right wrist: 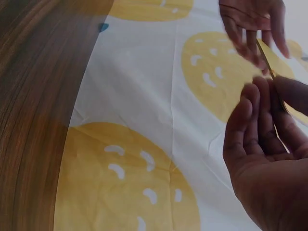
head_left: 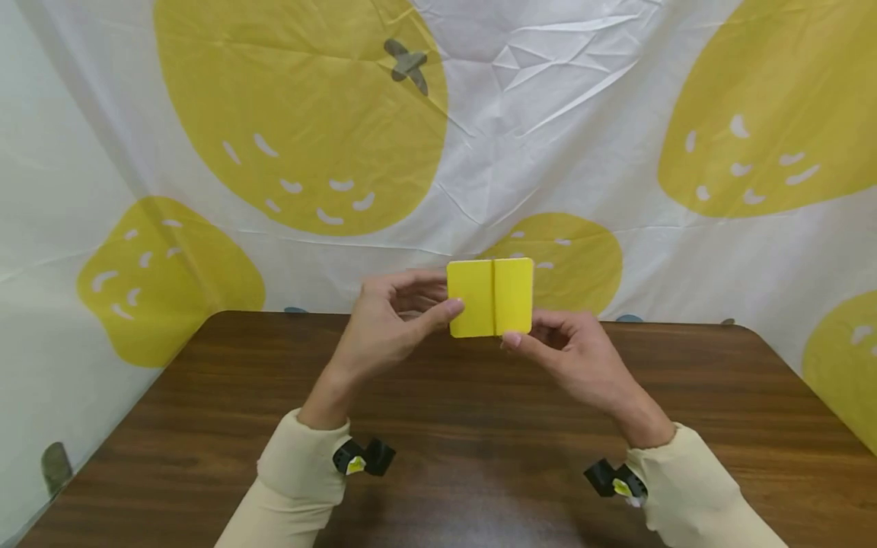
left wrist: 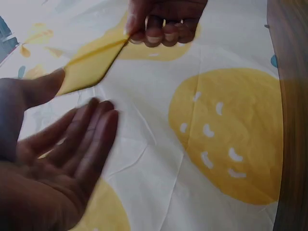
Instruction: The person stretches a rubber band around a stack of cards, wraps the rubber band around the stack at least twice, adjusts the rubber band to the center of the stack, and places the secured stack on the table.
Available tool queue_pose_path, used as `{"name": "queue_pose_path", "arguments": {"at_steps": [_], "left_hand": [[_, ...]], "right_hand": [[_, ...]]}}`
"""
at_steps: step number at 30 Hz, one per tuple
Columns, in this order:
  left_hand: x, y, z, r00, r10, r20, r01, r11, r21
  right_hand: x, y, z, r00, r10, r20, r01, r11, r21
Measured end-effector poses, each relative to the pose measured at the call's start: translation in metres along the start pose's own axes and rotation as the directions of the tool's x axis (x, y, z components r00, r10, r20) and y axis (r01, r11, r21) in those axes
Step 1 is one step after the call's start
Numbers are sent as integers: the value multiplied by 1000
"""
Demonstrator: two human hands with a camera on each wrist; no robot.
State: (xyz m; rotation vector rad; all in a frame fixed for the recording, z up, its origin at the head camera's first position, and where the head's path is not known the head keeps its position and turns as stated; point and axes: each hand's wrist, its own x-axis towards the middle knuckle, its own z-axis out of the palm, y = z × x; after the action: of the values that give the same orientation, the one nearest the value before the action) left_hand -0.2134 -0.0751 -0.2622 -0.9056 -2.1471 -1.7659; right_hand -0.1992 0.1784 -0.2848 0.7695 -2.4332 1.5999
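Observation:
A small yellow square card [head_left: 473,298] with rounded corners and an upright crease or ridge is held up above the table, facing the head camera. My right hand [head_left: 582,358] pinches its lower right part, thumb in front and fingers behind. At the card's left side is my left hand [head_left: 387,323], its thumb tip touching the front face. The left wrist view shows the left fingers [left wrist: 91,130] fairly straight, spread below the card [left wrist: 91,70] and apart from it. In the right wrist view the card is nearly edge-on, between the right thumb [right wrist: 293,94] and fingers.
The dark wooden table [head_left: 438,457] spreads beneath both hands. Behind it hangs a white cloth [head_left: 548,152] printed with large yellow fruit shapes. Small black devices are strapped at the left cuff [head_left: 363,457] and the right cuff [head_left: 617,481].

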Motion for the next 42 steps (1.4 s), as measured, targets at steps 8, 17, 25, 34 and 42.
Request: {"name": "queue_pose_path", "arguments": {"at_steps": [8, 17, 25, 34, 42], "left_hand": [[-3, -3, 12, 987, -61, 146, 54, 997, 52], [-4, -4, 19, 984, -72, 161, 70, 997, 19], [-3, -4, 19, 984, -80, 156, 77, 997, 29], [-3, -3, 15, 984, -90, 155, 87, 996, 25], [-3, -4, 10, 981, -100, 167, 99, 995, 10]], "right_hand": [[1, 2, 0, 1000, -25, -18, 26, 997, 76], [-1, 1, 3, 1000, -25, -5, 25, 995, 94], [0, 0, 2, 1000, -20, 4, 19, 997, 80], [-1, -1, -2, 1000, -24, -10, 24, 1000, 5], [2, 1, -14, 917, -380, -122, 308, 869, -387]]}}
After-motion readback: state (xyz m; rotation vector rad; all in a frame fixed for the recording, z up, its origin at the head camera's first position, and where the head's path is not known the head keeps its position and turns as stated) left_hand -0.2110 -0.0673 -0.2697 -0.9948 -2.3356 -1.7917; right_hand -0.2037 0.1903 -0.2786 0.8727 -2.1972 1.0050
